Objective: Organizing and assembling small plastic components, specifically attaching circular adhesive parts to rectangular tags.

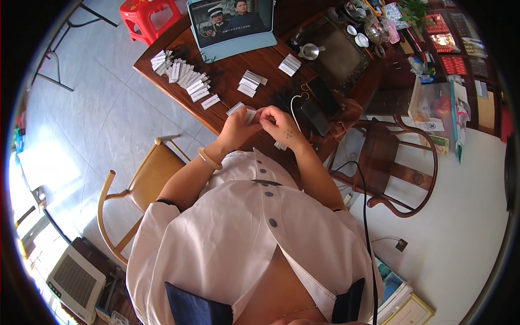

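Observation:
My left hand [239, 129] is closed around a small white printed strip [249, 116], low over the near edge of the dark wooden table [216, 122]. My right hand [280, 128] meets it with thumb and fingers pinched at the strip's right end. Just beyond my left fingers shows another white and grey piece [235, 109]; whether it is held or lies on the table I cannot tell. Similar strips form a loose heap [181, 74] at the left. Two neat stacks lie farther off, one in the middle [251, 81] and one to its right [290, 64].
A tablet [233, 27] playing a video stands at the back. Right of my hands are a black device [314, 116] with a white cable and a dark phone [323, 95]. A tea tray [341, 59] holds cups. Chairs stand left [154, 168] and right [379, 154].

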{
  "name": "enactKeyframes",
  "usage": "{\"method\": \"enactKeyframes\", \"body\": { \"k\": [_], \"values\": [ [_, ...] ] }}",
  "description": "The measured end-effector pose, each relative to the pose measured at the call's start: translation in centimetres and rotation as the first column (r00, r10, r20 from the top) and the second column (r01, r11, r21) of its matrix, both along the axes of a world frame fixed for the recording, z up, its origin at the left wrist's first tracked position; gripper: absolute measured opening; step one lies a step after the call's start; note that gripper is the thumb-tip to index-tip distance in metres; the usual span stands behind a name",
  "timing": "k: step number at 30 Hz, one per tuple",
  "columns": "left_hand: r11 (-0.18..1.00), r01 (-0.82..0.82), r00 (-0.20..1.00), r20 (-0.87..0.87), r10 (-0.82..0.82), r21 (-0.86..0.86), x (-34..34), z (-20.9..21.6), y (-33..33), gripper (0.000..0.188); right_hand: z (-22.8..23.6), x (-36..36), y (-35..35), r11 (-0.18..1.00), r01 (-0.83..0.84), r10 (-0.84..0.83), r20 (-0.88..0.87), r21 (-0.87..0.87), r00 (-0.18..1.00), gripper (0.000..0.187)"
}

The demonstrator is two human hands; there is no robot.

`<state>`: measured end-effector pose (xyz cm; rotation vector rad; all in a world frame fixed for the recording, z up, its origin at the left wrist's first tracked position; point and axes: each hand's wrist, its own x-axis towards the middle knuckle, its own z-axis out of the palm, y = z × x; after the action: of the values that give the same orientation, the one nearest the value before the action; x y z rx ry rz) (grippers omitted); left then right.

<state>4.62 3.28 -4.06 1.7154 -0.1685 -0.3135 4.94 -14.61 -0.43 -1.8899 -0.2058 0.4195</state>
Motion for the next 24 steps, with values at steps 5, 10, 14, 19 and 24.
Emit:
{"method": "enactKeyframes", "body": {
  "k": [5,10,14,19,24],
  "values": [
    [0.927,-0.208,0.933,-0.348,0.093,-0.311,1.1,0.5,-0.1,0.023,0.4,-0.5,0.9,0.93,0.12,-0.07,-0.155,0.346,0.986,0.012],
    [0.726,-0.351,0.881,-0.47,0.042,-0.592,1.6,1.4,-0.2,0.014,-1.1,-0.9,0.0,0.997,0.019,-0.005,-0.194,0.07,0.981,0.022],
    [0.718,-0.396,0.885,-0.447,0.131,-0.573,2.1,1.0,0.3,0.019,1.3,-1.2,-0.6,0.981,0.16,-0.174,-0.134,-0.106,0.976,0.023],
    [0.838,-0.345,0.908,-0.376,0.184,-0.423,2.1,1.4,0.7,0.023,1.8,-1.2,-2.6,0.976,0.165,-0.167,-0.004,-0.139,0.986,0.022],
    [0.868,-0.333,0.897,-0.408,0.171,-0.369,1.6,1.8,0.4,0.023,1.6,-0.5,-4.0,0.901,0.114,0.1,0.454,-0.419,0.885,0.02]
  ]
}}
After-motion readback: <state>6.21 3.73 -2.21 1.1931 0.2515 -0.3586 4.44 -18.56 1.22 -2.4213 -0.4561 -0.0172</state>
